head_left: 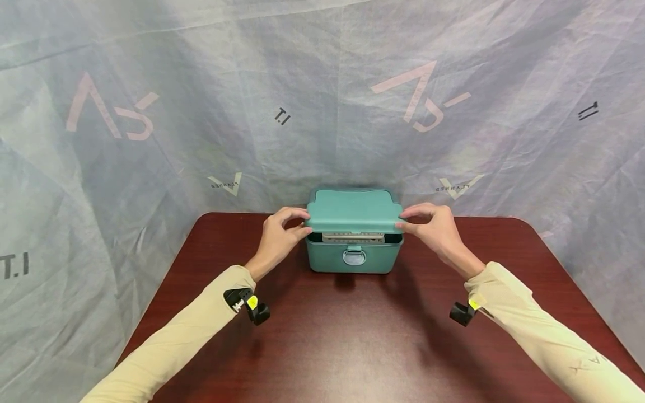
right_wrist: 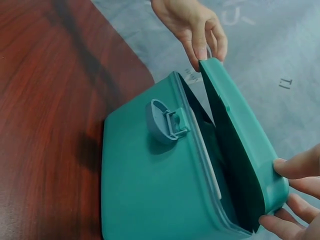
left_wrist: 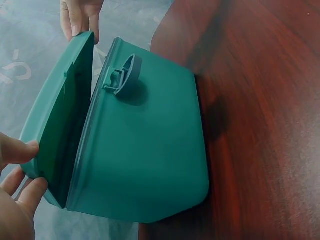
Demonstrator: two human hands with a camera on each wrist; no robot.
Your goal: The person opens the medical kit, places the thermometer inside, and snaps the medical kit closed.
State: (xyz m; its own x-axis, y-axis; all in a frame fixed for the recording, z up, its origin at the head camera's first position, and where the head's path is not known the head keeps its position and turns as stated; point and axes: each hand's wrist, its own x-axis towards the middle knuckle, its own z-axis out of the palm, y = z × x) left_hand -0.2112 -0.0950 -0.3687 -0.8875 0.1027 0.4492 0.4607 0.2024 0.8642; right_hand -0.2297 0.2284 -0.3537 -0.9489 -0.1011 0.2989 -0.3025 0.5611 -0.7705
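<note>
A teal storage box (head_left: 322, 260) stands at the table's far edge with its lid (head_left: 355, 208) partly raised. My left hand (head_left: 279, 232) pinches the lid's left end between thumb and fingers. At the other end, my right hand (head_left: 437, 228) pinches the lid's right corner the same way. Through the gap under the lid shows a pale tray (head_left: 347, 238) inside the box. On the box's front hangs a grey latch (left_wrist: 131, 77), swung outward. The rest of the interior is hidden beneath the lid.
The box rests on a dark reddish wooden table (head_left: 347, 336). Right behind it hangs a grey printed sheet (head_left: 322, 84), which also covers both sides. Black camera mounts (head_left: 258, 312) are strapped at both wrists.
</note>
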